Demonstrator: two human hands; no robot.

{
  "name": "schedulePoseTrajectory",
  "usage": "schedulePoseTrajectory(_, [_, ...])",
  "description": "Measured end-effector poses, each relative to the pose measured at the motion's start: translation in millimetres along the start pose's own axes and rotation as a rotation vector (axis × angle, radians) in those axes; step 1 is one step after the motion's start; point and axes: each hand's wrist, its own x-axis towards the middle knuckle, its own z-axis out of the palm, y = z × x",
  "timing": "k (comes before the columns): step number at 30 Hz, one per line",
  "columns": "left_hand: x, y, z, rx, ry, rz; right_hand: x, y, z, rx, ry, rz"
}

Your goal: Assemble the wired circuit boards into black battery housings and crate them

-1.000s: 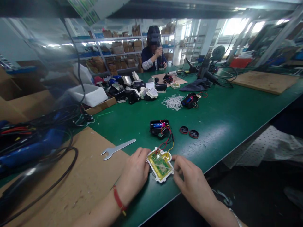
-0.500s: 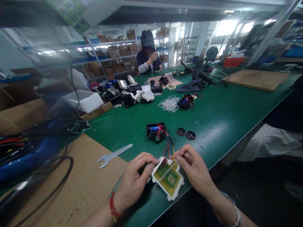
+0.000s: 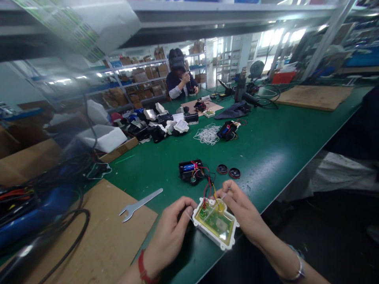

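Note:
A white plastic housing (image 3: 229, 247) with a green circuit board (image 3: 217, 221) under a clear yellowish filling lies tilted between my hands, at the bench's front edge. Across its top runs a thin white sealing cord (image 3: 211, 213). My left hand (image 3: 174, 227) is closed, thumb and fingers pinching the cord beside the housing's left corner. With fingertips closed on the cord's other side, my right hand (image 3: 241, 207) is at the upper right of the housing. Red, black and yellow wires (image 3: 211, 183) link the board to a black battery case (image 3: 190, 172) with a blue cell.
An open-end wrench (image 3: 140, 205) lies partly on a brown board (image 3: 97, 232). Two black round caps (image 3: 228, 171) sit behind my right hand. Farther back are a pile of white cords (image 3: 207, 134), another wired case (image 3: 228, 131), heaped housings (image 3: 160, 122) and a co-worker (image 3: 180, 75).
The housing has turned and tipped, its lower end swinging right, and its white side wall now shows more. The cord stays between my hands. The camera view has shifted slightly.

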Motion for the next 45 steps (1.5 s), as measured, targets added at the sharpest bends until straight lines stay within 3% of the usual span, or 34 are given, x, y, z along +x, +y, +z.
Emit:
schedulePoseTrajectory(4, [0,-4,-2,0.261,-0.035,0.305,3,-5,-9,-0.255,-0.088,-0.065])
schedulePoseTrajectory(6, [-2,-7,-1,0.269,-0.024,0.402,3,-6,-12,-0.367,-0.110,-0.085])
schedulePoseTrajectory(10, [-5,-7,3,0.128,-0.022,0.208,2,-3,-9,-0.442,-0.112,-0.100])
schedulePoseTrajectory(12, [-5,-5,5,0.135,-0.004,0.106,0,0,-6,-0.585,-0.091,-0.145])
schedulePoseTrajectory(17, [-4,-4,7,0.138,0.056,0.002,-2,7,-2,-0.882,0.079,-0.272])
schedulePoseTrajectory(19, [-6,-7,8,0.197,0.069,0.041,-2,9,-3,-0.892,0.127,-0.274])
schedulePoseTrajectory(24, [-12,-15,10,0.382,-0.001,0.479,-4,8,-3,-0.861,0.133,-0.261])
schedulePoseTrajectory(26, [-11,-14,11,0.324,-0.005,0.401,-4,7,-1,-0.853,0.110,-0.257])
schedulePoseTrajectory(29, [-6,-10,13,0.058,0.043,0.064,-6,6,1,-0.855,0.108,-0.259])
schedulePoseTrajectory(31, [-3,-8,15,-0.077,0.051,-0.061,-6,6,0,-0.861,0.109,-0.250])
schedulePoseTrajectory(33, [-1,-6,15,-0.042,0.042,-0.065,-4,5,-5,-0.842,0.094,-0.216])
schedulePoseTrajectory(36, [1,-6,14,0.230,0.012,0.032,4,-1,-17,-0.793,0.060,-0.145])
schedulePoseTrajectory(41, [20,-14,5,0.598,-0.032,0.184,30,-13,-31,-1.061,0.042,-0.211])
schedulePoseTrajectory(45, [46,-21,0,0.488,-0.013,0.205,54,-13,-34,-0.920,-0.065,-0.164])
